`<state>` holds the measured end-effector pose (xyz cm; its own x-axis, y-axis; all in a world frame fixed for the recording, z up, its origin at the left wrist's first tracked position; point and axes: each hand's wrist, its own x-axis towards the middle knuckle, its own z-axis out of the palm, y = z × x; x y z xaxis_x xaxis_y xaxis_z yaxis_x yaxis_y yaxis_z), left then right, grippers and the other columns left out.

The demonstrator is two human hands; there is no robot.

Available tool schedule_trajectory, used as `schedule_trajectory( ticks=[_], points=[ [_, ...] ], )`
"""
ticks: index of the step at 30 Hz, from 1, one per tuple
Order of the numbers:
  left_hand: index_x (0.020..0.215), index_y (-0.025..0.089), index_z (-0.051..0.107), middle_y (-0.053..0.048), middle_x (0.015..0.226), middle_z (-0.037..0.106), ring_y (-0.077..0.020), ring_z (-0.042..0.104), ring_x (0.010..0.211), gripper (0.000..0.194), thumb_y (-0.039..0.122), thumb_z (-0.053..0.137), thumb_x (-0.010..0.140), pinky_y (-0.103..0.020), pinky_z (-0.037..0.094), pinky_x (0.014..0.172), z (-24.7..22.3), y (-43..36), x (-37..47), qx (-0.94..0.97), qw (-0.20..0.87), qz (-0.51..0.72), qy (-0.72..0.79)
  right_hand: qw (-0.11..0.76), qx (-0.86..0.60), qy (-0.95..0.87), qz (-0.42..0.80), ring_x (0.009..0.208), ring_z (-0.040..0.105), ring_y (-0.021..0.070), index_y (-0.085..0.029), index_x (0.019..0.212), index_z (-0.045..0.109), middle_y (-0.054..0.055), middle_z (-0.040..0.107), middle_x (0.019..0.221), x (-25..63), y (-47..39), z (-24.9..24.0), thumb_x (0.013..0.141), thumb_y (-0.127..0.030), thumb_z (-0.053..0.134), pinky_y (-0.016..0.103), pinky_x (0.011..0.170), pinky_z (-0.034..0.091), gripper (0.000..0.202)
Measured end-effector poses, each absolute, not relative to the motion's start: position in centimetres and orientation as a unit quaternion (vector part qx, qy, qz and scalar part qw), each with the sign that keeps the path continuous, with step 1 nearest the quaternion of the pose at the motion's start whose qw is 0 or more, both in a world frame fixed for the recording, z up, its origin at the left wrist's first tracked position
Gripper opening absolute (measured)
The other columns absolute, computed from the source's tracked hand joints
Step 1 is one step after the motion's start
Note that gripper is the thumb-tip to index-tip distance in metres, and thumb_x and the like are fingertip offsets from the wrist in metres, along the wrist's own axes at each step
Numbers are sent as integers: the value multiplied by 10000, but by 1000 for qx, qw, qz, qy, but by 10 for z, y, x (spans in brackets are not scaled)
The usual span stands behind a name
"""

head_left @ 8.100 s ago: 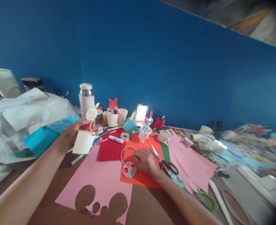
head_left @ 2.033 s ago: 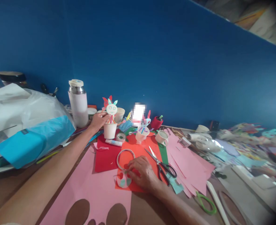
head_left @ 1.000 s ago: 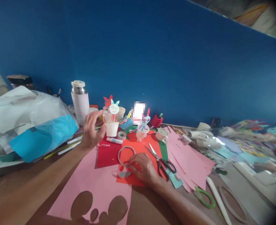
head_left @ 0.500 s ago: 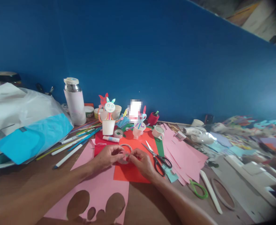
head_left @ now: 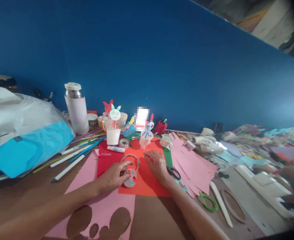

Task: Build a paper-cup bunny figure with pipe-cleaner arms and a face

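A pale pink paper disc (head_left: 130, 179) with small greenish marks lies on the orange-red sheet (head_left: 149, 186). Just left of it is my left hand (head_left: 117, 173), fingers apart, the tips over a thin ring (head_left: 137, 162) behind the disc. Whether those fingertips touch the ring or the disc, I cannot tell. My right hand (head_left: 156, 164) is spread above the orange-red sheet, holding nothing. It hides most of the scissors, whose black handle (head_left: 174, 173) shows beside it.
Paper cups with decorated figures (head_left: 113, 136) and a glue stick (head_left: 116, 149) stand or lie behind the hands. A flask (head_left: 77, 111), pens (head_left: 69, 168) and a plastic bag (head_left: 37, 110) are left. Pink sheets (head_left: 194, 166) and a green loop (head_left: 209, 202) lie right.
My hands have parted and let go of the pink disc, which now lies on the sheet. My right hand has moved right and forward, over the scissors' blades. The view has shifted slightly.
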<state>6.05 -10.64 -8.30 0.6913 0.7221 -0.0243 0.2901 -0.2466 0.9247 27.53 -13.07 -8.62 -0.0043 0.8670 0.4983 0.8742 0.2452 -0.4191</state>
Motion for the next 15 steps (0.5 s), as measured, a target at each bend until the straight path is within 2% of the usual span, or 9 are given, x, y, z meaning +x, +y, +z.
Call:
schedule_trajectory(
  ticks=[4,7,11,15],
  points=[
    [1069,250,526,-26,757,588,-150,530,684,275,295,408,825,-240,357,592,-81,-115,59,884,325,201,269,266,-632,-725,-66,994,495,226,-256,1124,530,49,581,1112,276,-120,-87,819,-192,473,353,783,333,316],
    [965,245,568,-41,804,565,-157,516,748,237,253,361,850,-241,329,590,-74,-118,58,932,201,180,243,229,-639,-730,-80,1064,449,248,-256,1205,453,56,518,1217,273,-117,-90,815,-171,456,372,796,323,399],
    [872,235,581,-42,847,508,-141,485,729,225,237,356,854,-240,290,543,-69,-121,57,950,129,156,238,198,-649,-731,-74,1079,436,257,-240,1249,393,69,491,1245,272,-115,-94,814,-155,434,381,809,316,445],
    [826,207,593,-57,915,489,-140,482,761,229,241,368,852,-245,312,577,-69,-123,57,954,121,157,225,175,-666,-721,-75,1051,441,255,-219,1242,393,92,493,1216,271,-113,-92,806,-181,455,366,813,318,442]
  ],
)
